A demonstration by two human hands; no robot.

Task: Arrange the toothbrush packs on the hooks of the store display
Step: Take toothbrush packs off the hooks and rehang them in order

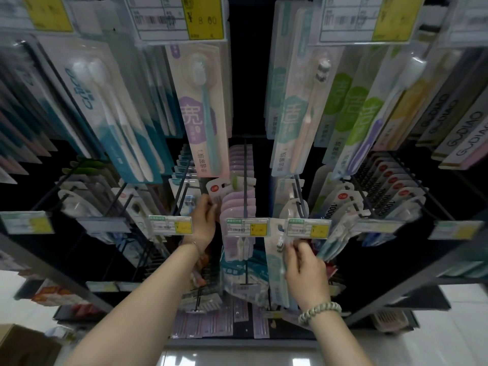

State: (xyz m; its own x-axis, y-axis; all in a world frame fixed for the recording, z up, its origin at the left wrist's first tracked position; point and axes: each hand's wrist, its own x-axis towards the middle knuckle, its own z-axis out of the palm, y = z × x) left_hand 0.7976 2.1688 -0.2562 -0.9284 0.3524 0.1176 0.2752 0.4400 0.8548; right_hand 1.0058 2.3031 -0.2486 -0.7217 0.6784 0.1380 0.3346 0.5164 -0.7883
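Observation:
Rows of toothbrush packs hang on black wire hooks of the store display. My left hand [204, 220] reaches up between two hooks and pinches the top of a white pack with a red dot [217, 190]. My right hand [303, 268] grips a long clear pack with a white and teal card [276, 260], held upright just below a price tag [307, 228] at the tip of a hook [298, 196]. A row of lilac packs [239, 204] hangs on the hook between my two hands.
Taller packs hang above: a pink card with a teal brush [204, 112], green and teal cards [351, 114], black boxes [454, 128] at far right. Price tags front every hook. Lower hooks carry more packs. A cardboard box [18, 344] sits on the floor at lower left.

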